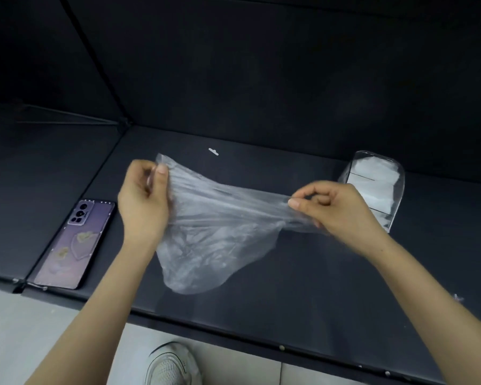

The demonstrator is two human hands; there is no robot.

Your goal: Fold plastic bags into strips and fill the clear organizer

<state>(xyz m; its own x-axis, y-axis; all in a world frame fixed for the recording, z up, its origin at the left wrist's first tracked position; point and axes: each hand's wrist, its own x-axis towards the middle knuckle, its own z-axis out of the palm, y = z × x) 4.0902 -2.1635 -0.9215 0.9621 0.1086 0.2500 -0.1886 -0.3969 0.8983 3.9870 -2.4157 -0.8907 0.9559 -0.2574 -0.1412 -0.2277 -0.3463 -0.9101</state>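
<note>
1. Left hand point(145, 201) and right hand point(336, 207) each pinch an end of a clear plastic bag point(214, 232), stretched above the black desk point(303, 287).
2. Flimsy, weightless, likely slippery film; gripping the edges seems best.
3. Clear organizer point(372, 190) stands beyond the right hand.

The plastic bag point(214, 226) hangs stretched over the middle of the desk point(303, 287) and bars our way across. We find free desk along the front edge and at the back; the phone point(75, 243) fills the front left corner, the clear organizer point(372, 187) the right side.
</note>
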